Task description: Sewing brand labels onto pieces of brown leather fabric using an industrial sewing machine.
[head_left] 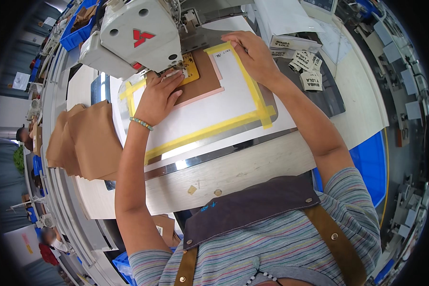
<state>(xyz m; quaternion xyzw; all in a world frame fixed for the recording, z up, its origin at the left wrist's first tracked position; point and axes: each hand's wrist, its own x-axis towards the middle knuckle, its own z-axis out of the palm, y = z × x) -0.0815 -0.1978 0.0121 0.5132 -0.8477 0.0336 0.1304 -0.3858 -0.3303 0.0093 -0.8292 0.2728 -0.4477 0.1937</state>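
Note:
My left hand (158, 97), with a beaded bracelet on the wrist, lies with outstretched fingers on a brown piece of material (202, 88), close under the head of a white industrial sewing machine (133, 38). A yellow plate (190, 69) sits on the brown piece beside the fingertips. Pink strips (202, 97) run along the piece's edges. Beneath it is a white sheet (229, 102) framed with yellow tape (200, 131). My right hand (255, 55) rests at the sheet's far right corner, fingers loosely bent and apart from the thumb. The needle tip is hard to make out.
A stack of brown pieces (86, 140) lies at the left of the pale table (233, 167). Cream printed labels (311, 78) lie at the right near a box (295, 42). Blue bins (371, 164) stand below right and far left (79, 27). Other people are in the left background.

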